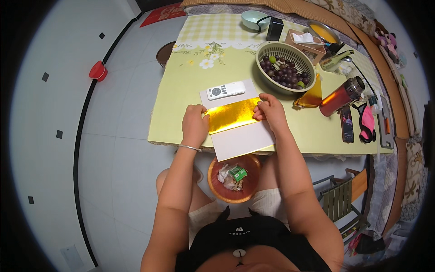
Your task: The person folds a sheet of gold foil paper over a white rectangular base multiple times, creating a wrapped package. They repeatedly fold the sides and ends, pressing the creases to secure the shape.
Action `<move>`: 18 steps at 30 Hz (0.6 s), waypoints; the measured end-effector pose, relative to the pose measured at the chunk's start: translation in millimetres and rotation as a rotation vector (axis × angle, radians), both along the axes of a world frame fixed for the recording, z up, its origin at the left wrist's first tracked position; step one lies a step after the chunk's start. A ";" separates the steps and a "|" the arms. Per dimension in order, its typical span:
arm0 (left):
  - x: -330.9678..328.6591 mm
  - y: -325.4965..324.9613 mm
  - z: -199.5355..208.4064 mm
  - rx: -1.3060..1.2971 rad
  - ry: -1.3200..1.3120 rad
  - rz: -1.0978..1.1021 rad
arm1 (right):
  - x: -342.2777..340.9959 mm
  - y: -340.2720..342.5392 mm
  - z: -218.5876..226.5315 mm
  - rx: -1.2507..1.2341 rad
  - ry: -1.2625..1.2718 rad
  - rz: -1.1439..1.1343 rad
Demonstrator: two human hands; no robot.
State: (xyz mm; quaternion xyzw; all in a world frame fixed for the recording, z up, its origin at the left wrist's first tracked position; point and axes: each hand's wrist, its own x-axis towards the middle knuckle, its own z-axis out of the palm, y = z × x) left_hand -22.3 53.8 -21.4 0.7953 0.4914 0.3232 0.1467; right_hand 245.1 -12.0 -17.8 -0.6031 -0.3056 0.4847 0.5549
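Observation:
A sheet of shiny gold foil paper (234, 116) lies at the table's near edge, with a gold band across it. Its pale side (242, 141) shows toward me and hangs slightly over the edge. My left hand (195, 124) is closed on the left end of the gold band. At the right end, my right hand (270, 113) pinches it with curled fingers. Just beyond, a white remote control (225, 90) rests on pale paper (248, 86); whether this is part of the same sheet I cannot tell.
A colander (264, 81) of dark grapes stands beyond my right hand. Right of it are a folded gold piece (311, 94), a red thermos (342, 96), a phone (347, 124) and a pink-black mask (366, 122). A waste bin (215, 187) stands between my legs; a folding chair (337, 199) is lower right.

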 end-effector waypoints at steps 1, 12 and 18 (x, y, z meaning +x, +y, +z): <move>0.0 2.6 -0.8 -0.036 -0.004 0.006 | -0.8 -1.0 2.7 -0.001 -0.005 -0.002; 3.3 -4.8 6.7 0.082 -0.113 0.002 | 2.6 -1.0 0.4 0.021 0.023 0.011; 7.3 -22.6 9.7 -0.345 -0.476 -0.016 | 5.0 -1.9 -0.3 0.059 0.076 0.031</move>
